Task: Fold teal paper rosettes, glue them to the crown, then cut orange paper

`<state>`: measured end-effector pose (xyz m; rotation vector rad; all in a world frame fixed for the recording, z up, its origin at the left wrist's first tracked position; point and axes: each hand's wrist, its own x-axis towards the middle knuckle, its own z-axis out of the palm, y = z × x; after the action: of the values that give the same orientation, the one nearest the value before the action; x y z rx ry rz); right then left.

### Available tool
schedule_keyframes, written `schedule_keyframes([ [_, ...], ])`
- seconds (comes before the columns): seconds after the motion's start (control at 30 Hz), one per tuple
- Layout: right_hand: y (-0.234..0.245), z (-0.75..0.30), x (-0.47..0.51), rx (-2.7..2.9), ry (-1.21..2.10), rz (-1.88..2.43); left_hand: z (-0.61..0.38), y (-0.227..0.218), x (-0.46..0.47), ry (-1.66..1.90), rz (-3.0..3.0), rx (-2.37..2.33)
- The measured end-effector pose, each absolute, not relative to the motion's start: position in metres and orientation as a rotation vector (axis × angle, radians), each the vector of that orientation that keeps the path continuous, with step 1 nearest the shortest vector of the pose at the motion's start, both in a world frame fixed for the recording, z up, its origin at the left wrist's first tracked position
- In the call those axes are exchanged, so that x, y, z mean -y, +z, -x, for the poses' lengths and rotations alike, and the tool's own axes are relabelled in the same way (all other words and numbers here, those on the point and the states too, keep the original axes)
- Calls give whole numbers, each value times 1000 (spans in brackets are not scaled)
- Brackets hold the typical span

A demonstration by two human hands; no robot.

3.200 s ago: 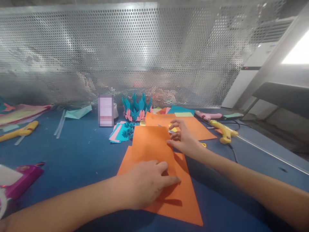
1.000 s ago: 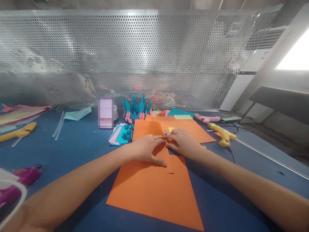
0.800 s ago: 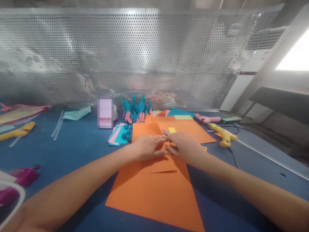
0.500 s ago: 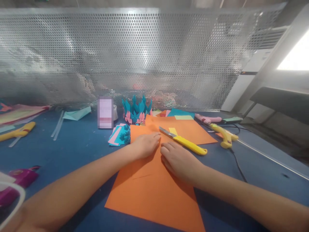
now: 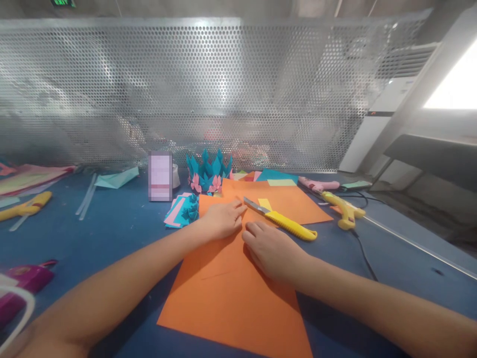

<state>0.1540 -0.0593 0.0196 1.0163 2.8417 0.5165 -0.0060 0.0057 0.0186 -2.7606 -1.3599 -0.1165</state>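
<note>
A large orange paper sheet [image 5: 238, 298] lies lengthwise before me, with a short dark crease or line on its near part. My left hand [image 5: 223, 219] rests at the sheet's far part, fingers bent together on the paper. Close beside it, my right hand [image 5: 274, 248] has its fingers curled in against the same sheet. What the fingertips do underneath is hidden. Just beyond my right hand lies a yellow utility knife [image 5: 290, 223], blade out, its tip near my left fingertips. It rests partly on another orange sheet [image 5: 309, 204].
A teal paper crown-like piece with pink flowers [image 5: 208, 171] stands behind. Teal and pink cutouts [image 5: 182, 211] lie left of the sheet. Glue guns, yellow [image 5: 348, 214] and pink [image 5: 318, 185], lie right with cords; another yellow one [image 5: 35, 204] is left. A perforated metal screen [image 5: 186, 89] stands behind.
The view has shifted slightly. Both hands stay on the orange sheet, with only slight finger movement; the knife rests in the same place.
</note>
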Motion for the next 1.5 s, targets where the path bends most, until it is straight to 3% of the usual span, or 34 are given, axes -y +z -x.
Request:
schedule_keyframes([
  [1.03,23,-158,63,-2806,478,-1036,12,15,-46,-260,2393,1715],
  [1.33,23,-164,59,-2873,481,-950,9,70,-30,-342,2449,1613],
  [1.5,38,-179,37,-2902,438,-1223,26,90,-19,-178,2410,1660],
])
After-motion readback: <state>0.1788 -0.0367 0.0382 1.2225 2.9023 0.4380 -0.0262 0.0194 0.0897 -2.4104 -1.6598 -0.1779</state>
